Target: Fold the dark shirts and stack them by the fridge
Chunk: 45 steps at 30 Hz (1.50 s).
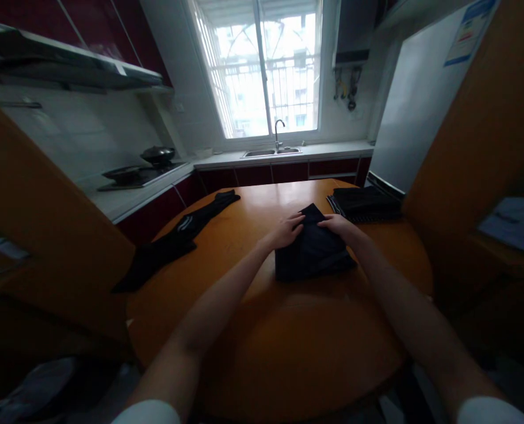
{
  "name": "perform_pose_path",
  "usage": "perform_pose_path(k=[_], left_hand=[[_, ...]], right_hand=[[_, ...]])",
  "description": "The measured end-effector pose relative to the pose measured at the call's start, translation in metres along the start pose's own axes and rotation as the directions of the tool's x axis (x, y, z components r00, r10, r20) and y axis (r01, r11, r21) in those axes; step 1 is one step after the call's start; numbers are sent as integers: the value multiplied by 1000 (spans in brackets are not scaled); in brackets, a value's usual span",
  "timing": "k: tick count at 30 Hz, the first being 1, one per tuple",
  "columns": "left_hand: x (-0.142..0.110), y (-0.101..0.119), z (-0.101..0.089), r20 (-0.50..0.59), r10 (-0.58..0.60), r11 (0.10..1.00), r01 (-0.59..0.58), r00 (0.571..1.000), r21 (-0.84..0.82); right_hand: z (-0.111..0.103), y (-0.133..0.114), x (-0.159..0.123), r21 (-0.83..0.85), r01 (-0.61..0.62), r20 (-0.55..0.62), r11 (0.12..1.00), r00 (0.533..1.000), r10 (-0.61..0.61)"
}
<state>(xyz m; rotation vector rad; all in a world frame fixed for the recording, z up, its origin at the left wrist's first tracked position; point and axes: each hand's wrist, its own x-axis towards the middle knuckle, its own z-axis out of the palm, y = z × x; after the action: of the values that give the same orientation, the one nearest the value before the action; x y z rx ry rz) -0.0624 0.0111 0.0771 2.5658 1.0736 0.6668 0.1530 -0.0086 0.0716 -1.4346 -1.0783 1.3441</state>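
While both hands [289, 229] [338, 225] touch folded cloth [312, 258], sink [276, 152] beyond, contents unclear

The left hand [289, 229] and right hand [339, 225] hide part of the dark cloth [317, 253], the sleeves [149, 412] are cut off by the bottom edge, and the sticker [467, 34] — clipped at the top — is too blurred to read.

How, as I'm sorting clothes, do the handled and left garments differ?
The handled garment is compact; the left garment stretches out long. The left garment bears a pale marking; the handled garment shows none. The left hand and right hand touch the handled garment, not the left garment. Both are dark.
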Motion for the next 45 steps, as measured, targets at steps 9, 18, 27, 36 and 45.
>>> perform_pose_path(k=[9,18,27,36,45], left_hand=[[10,5,42,187,-5,973,-39,982,227],[21,6,48,253,2,954,-78,967,290],[19,5,54,301,37,928,-145,953,344],[17,3,51,208,8,897,-99,978,431],[13,-10,60,231,-48,891,-63,972,449]], right_hand=[[-24,30,-7,-9,-61,-31,998,998,61],[-37,34,-1,-234,-46,-137,971,990,14],[-43,46,6,-721,-77,-232,689,963,-135],[-2,34,8,-917,98,-61,387,924,-377],[1,69,34,-931,72,0,358,980,-198]])
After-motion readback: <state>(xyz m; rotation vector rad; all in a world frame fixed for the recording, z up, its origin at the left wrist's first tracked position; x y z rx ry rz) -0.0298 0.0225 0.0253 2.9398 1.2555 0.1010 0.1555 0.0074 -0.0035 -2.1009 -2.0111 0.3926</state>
